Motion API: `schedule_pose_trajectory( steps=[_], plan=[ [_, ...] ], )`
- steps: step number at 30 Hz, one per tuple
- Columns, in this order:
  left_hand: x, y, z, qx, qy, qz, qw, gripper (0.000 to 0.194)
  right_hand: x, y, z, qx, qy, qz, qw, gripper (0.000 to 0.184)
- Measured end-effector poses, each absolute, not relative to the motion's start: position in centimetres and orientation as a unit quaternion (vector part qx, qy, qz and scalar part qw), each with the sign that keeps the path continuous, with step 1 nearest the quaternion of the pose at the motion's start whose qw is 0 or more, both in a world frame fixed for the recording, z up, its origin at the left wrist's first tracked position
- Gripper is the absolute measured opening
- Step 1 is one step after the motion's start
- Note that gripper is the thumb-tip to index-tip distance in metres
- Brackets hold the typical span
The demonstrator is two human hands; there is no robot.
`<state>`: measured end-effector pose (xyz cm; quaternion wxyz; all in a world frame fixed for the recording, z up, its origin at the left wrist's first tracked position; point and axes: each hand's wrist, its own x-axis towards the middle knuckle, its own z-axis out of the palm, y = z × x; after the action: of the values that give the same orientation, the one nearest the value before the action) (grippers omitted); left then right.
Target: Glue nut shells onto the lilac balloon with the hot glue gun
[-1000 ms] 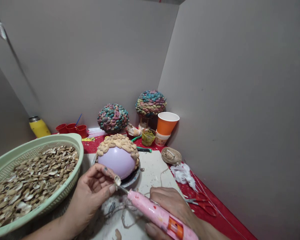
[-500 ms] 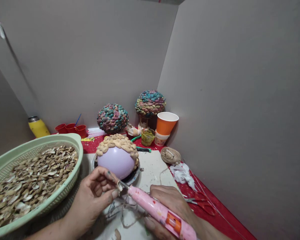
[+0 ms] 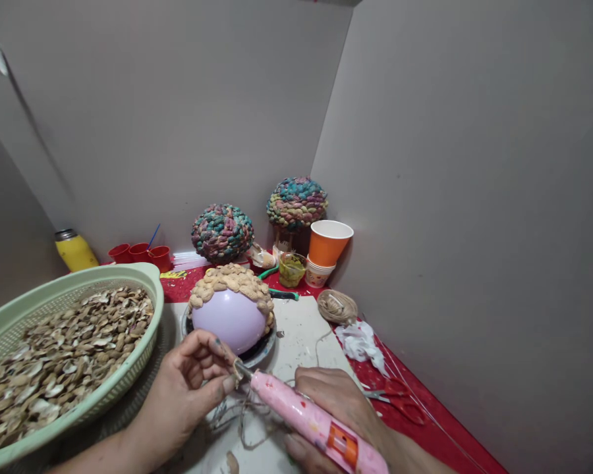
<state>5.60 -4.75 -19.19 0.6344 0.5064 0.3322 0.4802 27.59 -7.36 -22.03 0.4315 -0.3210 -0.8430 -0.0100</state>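
Between the thumb and fingertips of my left hand [image 3: 185, 382] is a peanut shell [image 3: 237, 371], turned nearly edge-on. My right hand [image 3: 333, 405] is wrapped round a pink glue gun [image 3: 296, 408] with an orange switch. The metal nozzle of the gun touches or almost touches the shell; I cannot tell which. Just beyond my left hand, a lilac balloon [image 3: 230, 319] rests in a round dish [image 3: 271, 339]. Peanut shells [image 3: 237, 280] cover its top and right side, while the front is bare.
A green basket [image 3: 155, 316] of peanut shells fills the left. Twine [image 3: 337, 307], white plastic [image 3: 363, 345] and scissors [image 3: 395, 398] lie right. Behind are two painted shell-covered balls [image 3: 222, 232], an orange cup [image 3: 329, 243], red cups [image 3: 161, 258] and a yellow bottle [image 3: 76, 251]. Grey panels rise behind and right.
The peanut shell has turned from showing its hollow side to nearly edge-on, and my left fingers have shifted slightly right. The glue gun stays in my right hand, its nozzle close to the shell.
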Motion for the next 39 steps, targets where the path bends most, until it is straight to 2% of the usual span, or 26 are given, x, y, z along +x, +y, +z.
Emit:
schedule_pose_trajectory(
  steps=[10,19,23,27,30,34,39],
  plan=[
    [5.4,-4.8,-19.2,0.504,0.338,0.486,0.629,0.027,27.7,-7.6,-21.3,-0.329,-0.85,0.005,0.411,0.042],
    [5.5,-4.6,-19.3,0.503,0.337,0.497,0.622,0.027,27.8,-8.0,-20.5,-0.338,-0.871,0.014,0.356,0.04],
    [5.4,-4.5,-19.3,0.506,0.334,0.504,0.616,0.025,27.8,-7.8,-21.0,-0.333,-0.859,0.011,0.39,0.04],
    [5.4,-4.6,-19.2,0.499,0.341,0.509,0.613,0.025,27.7,-7.6,-21.5,-0.335,-0.864,0.016,0.376,0.039],
    [5.4,-4.7,-19.1,0.497,0.342,0.51,0.613,0.026,27.6,-7.5,-21.7,-0.326,-0.852,-0.013,0.41,0.041],
    [5.4,-4.7,-19.2,0.499,0.343,0.506,0.614,0.027,27.6,-7.5,-21.8,-0.334,-0.862,-0.017,0.382,0.039],
    [5.4,-4.6,-19.2,0.5,0.351,0.504,0.611,0.026,27.7,-7.5,-22.6,-0.33,-0.851,-0.011,0.409,0.038]
  ],
)
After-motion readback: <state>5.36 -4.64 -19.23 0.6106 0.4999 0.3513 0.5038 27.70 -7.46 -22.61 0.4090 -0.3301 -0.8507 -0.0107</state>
